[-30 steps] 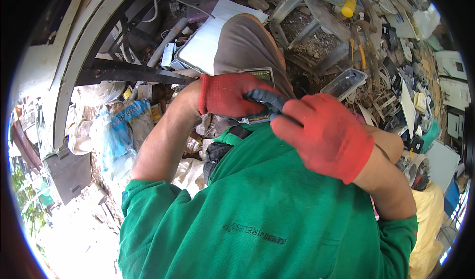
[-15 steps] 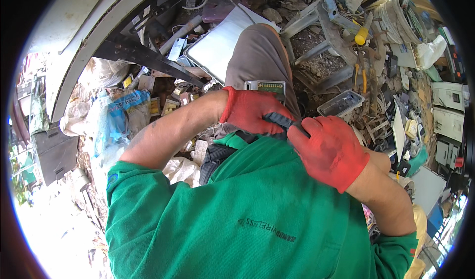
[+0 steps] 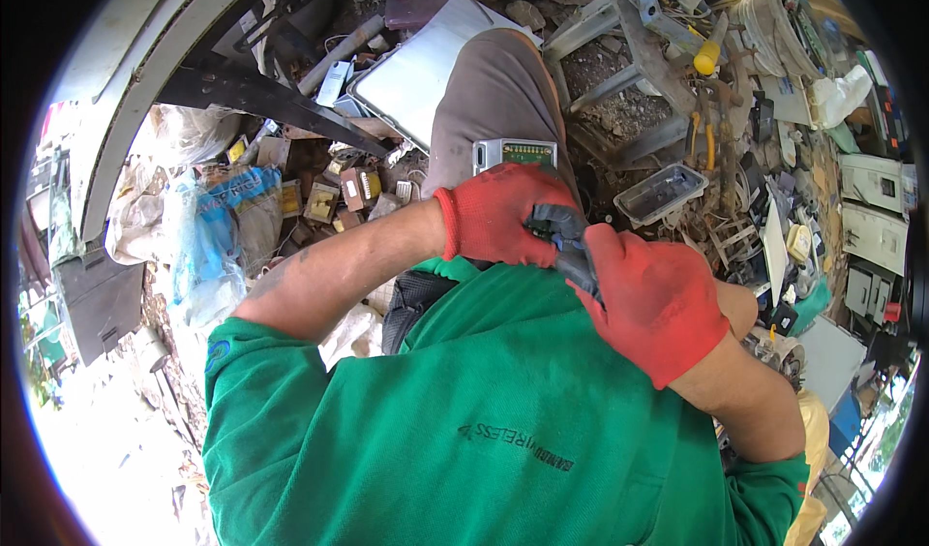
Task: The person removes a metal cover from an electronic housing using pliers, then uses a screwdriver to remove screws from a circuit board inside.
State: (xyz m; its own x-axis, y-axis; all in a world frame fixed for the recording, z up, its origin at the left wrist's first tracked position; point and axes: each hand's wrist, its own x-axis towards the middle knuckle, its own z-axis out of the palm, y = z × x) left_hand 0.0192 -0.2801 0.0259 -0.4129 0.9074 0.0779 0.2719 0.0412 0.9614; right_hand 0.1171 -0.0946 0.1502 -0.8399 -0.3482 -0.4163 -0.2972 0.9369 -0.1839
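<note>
Both my hands wear red gloves with grey fingertips and meet in front of my green shirt. My left hand (image 3: 498,222) curls around a small dark part, mostly hidden inside the fingers. My right hand (image 3: 653,299) presses against it from the right, its grey fingers closed on the same hidden part. A small electronic unit with a green circuit board (image 3: 513,152) rests on my grey-trousered knee just above the hands.
Scrap surrounds me: a flat grey metal panel (image 3: 411,72), a metal frame with gravel (image 3: 629,81), a clear plastic tray (image 3: 661,193), a yellow-handled tool (image 3: 708,57), small brown boxes (image 3: 334,193), plastic bags (image 3: 208,246) at left, white casings (image 3: 871,227) at right.
The view has shifted, so the hands sit lower and more central. My hands have drawn closer together over the small dark part. The circuit board unit shows more fully on my knee.
</note>
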